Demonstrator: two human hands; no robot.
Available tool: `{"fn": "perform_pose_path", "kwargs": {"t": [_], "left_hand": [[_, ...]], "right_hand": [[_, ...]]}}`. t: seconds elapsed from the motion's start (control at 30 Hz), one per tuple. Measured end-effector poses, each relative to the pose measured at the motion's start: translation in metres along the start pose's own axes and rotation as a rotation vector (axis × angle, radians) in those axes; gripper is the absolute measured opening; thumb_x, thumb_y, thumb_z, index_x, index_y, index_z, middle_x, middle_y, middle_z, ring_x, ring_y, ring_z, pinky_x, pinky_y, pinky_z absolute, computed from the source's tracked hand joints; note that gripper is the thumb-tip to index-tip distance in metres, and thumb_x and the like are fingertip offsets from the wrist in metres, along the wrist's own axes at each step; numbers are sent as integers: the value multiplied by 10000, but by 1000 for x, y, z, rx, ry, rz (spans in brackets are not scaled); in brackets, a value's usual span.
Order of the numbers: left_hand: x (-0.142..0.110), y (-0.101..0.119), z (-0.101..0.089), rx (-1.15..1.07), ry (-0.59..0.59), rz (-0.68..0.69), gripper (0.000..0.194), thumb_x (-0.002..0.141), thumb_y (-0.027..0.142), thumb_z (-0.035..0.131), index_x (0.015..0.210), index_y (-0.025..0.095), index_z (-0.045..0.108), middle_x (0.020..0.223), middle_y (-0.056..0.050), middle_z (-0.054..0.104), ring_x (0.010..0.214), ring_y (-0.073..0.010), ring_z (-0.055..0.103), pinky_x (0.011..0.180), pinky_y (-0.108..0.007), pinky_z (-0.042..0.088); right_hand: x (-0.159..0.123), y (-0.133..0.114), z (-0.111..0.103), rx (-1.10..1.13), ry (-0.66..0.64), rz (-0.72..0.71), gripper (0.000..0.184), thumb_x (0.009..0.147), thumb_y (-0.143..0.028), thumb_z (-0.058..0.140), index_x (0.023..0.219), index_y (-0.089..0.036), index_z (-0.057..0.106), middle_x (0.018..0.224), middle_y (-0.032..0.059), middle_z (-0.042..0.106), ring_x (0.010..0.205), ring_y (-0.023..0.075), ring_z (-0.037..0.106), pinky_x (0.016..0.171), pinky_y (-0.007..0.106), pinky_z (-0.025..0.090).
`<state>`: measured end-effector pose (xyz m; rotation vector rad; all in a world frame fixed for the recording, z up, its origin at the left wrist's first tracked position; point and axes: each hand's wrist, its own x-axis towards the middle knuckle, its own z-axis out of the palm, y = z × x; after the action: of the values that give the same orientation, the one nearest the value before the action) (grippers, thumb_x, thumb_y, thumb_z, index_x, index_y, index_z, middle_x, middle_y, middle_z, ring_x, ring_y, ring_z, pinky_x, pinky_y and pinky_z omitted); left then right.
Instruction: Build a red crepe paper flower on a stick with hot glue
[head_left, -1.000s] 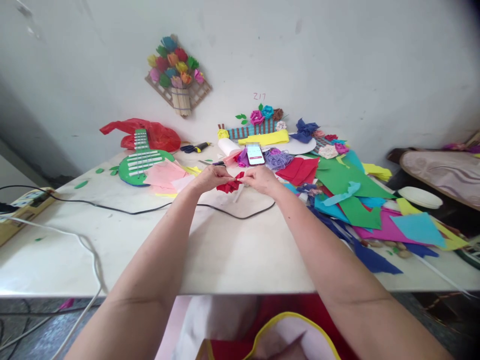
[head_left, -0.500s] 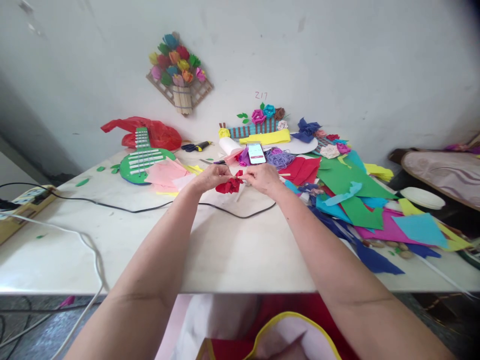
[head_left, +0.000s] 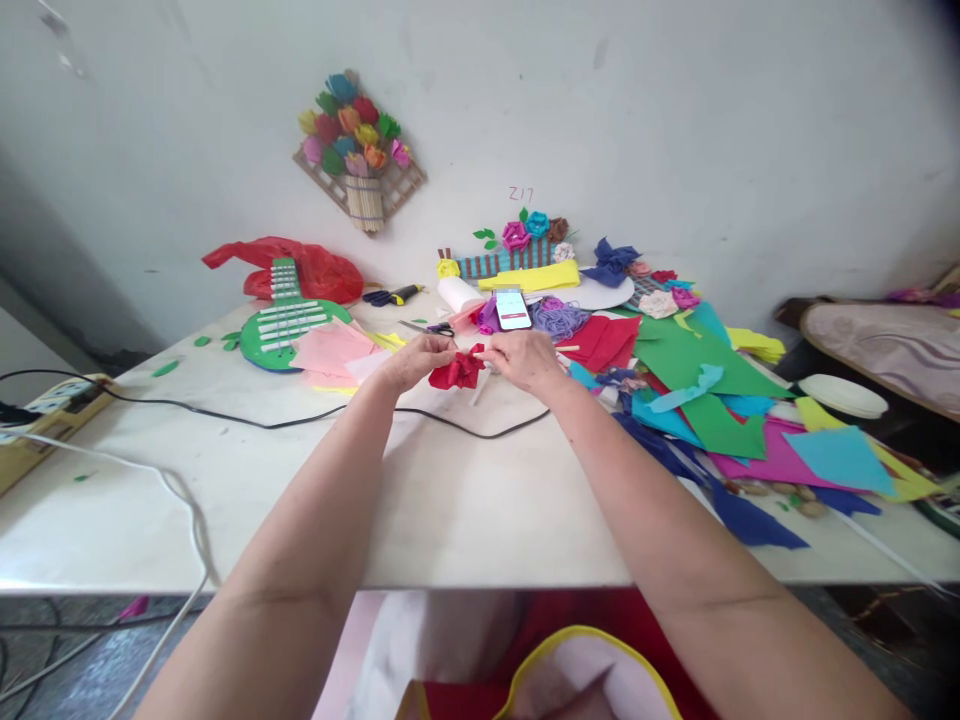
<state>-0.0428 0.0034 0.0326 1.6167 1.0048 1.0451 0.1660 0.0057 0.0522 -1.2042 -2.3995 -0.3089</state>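
A crumpled red crepe-paper flower (head_left: 456, 372) is held above the table between my two hands. My left hand (head_left: 416, 362) pinches its left edge with thumb and fingertips. On the other side, my right hand (head_left: 521, 360) is closed around the flower's gathered base. A thin pale stick (head_left: 568, 348) shows past the right knuckles; whether the fingers grip it is hidden. Just beyond my left hand lie dark-handled scissors (head_left: 439, 329). A lit phone (head_left: 512, 309) rests behind my right hand, near tangled purple yarn (head_left: 556, 318).
A green paper guitar (head_left: 281, 340) and pink paper (head_left: 334, 350) lie left. Green sheets (head_left: 701, 350) and other coloured paper cover the right side. Red sheets (head_left: 600, 340) lie right of the phone. A black cable (head_left: 262, 426) crosses the table (head_left: 480, 500) beneath my arms.
The flower's ruffles have spread and turned slightly between my fingers. My left hand has shifted a little left, showing more of the scissors. The pale stick now shows beyond my right hand.
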Motion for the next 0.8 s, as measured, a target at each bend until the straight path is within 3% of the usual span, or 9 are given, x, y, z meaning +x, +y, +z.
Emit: {"fn": "perform_pose_path", "kwargs": {"t": [0.13,0.27,0.33,0.5,0.6,0.8], "left_hand": [[2,1,6,-131,45,-30,540,699,665,690,763,129,675,716,-72,681,645,-157,608,592,-245,457],[1,2,7,-200,37,-24,610,666,748,647,703,139,646,698,-70,664,663,-166,609,604,-248,462],[-1,3,5,-182,17,-20,591,625,713,709,726,133,656,698,-65,662,644,-155,598,587,-240,446],[-4,8,5,-48,-6,-14,472,551,409,869,883,131,682,802,-64,695,698,-154,620,615,-241,451],[-3,11,9,5,30,-6,473,519,302,870,920,141,677,828,-66,707,713,-169,632,601,-250,460],[0,11,18,88,165,54,340,523,223,791,836,152,680,697,-15,677,606,-140,599,540,-238,444]], "right_hand": [[2,6,2,7,13,29,405,940,-499,464,944,-204,741,862,77,745,795,201,642,625,281,300],[2,6,1,16,12,59,396,944,-485,462,923,-206,741,883,78,748,818,200,645,629,279,301],[2,6,-1,20,6,67,389,946,-476,460,925,-205,739,889,79,749,820,198,646,632,279,305],[1,4,-3,0,9,92,380,955,-439,451,930,-188,736,899,92,750,818,203,652,629,283,305],[0,3,-1,-2,13,106,361,956,-415,454,940,-185,731,915,90,752,834,207,658,625,284,300],[0,3,3,42,61,98,348,952,-424,475,932,-183,725,927,86,754,854,204,658,625,282,302]]}}
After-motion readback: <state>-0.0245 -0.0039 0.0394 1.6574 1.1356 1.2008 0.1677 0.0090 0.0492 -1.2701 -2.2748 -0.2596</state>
